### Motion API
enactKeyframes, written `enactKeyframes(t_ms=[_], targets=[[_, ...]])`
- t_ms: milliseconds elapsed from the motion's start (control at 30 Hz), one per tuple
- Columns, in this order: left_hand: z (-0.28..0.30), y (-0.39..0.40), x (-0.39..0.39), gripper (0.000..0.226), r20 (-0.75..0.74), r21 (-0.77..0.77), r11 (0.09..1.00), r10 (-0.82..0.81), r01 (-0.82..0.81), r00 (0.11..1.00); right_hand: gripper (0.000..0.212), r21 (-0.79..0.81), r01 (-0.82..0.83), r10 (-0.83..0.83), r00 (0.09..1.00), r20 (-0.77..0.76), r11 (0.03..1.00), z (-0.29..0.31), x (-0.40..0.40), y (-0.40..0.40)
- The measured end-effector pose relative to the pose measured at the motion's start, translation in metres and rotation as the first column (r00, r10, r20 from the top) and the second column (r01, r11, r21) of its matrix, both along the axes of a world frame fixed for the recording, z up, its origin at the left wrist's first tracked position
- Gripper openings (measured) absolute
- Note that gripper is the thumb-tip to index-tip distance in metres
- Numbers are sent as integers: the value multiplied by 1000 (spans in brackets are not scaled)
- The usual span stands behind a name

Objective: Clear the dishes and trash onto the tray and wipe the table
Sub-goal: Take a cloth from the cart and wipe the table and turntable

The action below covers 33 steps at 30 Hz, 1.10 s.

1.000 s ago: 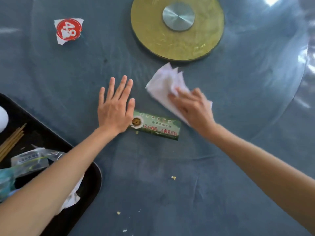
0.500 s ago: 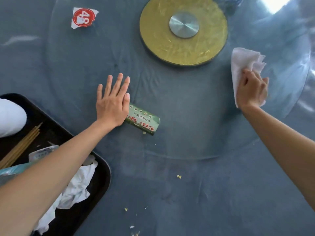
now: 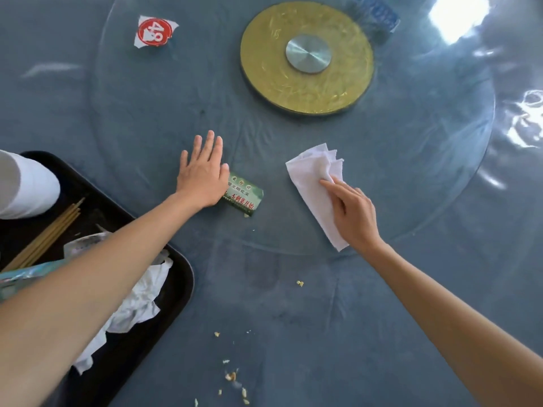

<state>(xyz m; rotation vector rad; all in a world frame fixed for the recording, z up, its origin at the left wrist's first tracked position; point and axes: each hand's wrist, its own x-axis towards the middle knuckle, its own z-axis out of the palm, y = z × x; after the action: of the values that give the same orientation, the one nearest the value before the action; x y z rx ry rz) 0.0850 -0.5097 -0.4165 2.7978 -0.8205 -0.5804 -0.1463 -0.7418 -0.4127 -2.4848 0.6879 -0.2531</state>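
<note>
My right hand (image 3: pixel 351 214) presses a white cloth (image 3: pixel 316 177) flat on the glass turntable (image 3: pixel 411 160), right of centre. My left hand (image 3: pixel 202 171) lies flat and open on the glass, its palm edge touching a green card sign (image 3: pixel 245 198). The black tray (image 3: pixel 173 292) sits at the lower left and holds a white bowl (image 3: pixel 26 189), wooden chopsticks (image 3: pixel 50 233), plastic wrappers and crumpled white tissue (image 3: pixel 138 304). A torn red and white paper scrap (image 3: pixel 152 32) lies at the far left of the glass. Food crumbs (image 3: pixel 232 377) dot the blue tablecloth near me.
A gold disc with a metal hub (image 3: pixel 307 54) marks the turntable's middle. Bright glare sits at the upper right of the glass. The blue cloth-covered table (image 3: pixel 308 333) spreads around the tray and beneath the glass.
My right hand swept the white cloth from the centre out to the far right, then back left toward the green card. My left hand stayed flat beside the card.
</note>
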Motion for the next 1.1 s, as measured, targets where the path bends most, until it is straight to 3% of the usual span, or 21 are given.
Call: enactKeyframes(t_ms=[67, 167, 200, 267, 300, 333, 400, 467, 600, 667, 733, 800, 867, 1100], targets=[[17, -2, -37, 54, -149, -201, 979, 14, -44, 989, 40, 266, 109, -125, 991, 42, 958, 16, -13, 21], [43, 1, -105, 46, -417, -483, 838, 34, -253, 908, 40, 533, 141, -198, 979, 50, 834, 41, -35, 51], [52, 3, -125, 50, -575, -497, 767, 58, -405, 816, 39, 584, 123, -193, 979, 60, 803, 49, -43, 59], [64, 10, -154, 58, -863, -370, 587, 69, -720, 500, 35, 647, 70, -148, 987, 66, 759, 63, -61, 73], [66, 15, -164, 54, -932, -286, 509, 49, -812, 359, 35, 651, 43, -110, 992, 62, 757, 66, -72, 82], [67, 20, -173, 44, -951, -248, 490, 43, -836, 308, 36, 644, 26, -76, 996, 51, 764, 67, -83, 90], [69, 29, -192, 26, -920, -258, 569, 104, -781, 379, 42, 612, 37, -58, 998, 15, 790, 61, -110, 103], [65, 31, -211, 23, -888, -259, 656, 127, -709, 442, 48, 558, 109, -112, 993, -29, 822, 47, -139, 107], [57, 26, -231, 24, -915, -218, 784, 43, -581, 401, 50, 437, 361, -379, 924, -50, 824, 30, -192, 111], [50, 26, -236, 24, -865, -227, 850, 47, -474, 499, 48, 358, 512, -507, 854, -117, 780, 23, -209, 116], [44, 32, -236, 24, -721, -245, 907, 65, -342, 690, 47, 298, 573, -541, 819, -191, 763, 14, -214, 123], [37, 42, -233, 24, -575, -242, 937, 69, -250, 815, 51, 110, 505, -468, 848, -250, 856, 3, -208, 129], [30, 52, -228, 25, -490, -238, 953, 46, -185, 870, 53, -85, 394, -400, 863, -310, 915, -10, -199, 132], [15, 59, -218, 27, -370, -248, 965, -16, -82, 929, 56, -255, 348, -416, 857, -304, 902, -32, -139, 146]])
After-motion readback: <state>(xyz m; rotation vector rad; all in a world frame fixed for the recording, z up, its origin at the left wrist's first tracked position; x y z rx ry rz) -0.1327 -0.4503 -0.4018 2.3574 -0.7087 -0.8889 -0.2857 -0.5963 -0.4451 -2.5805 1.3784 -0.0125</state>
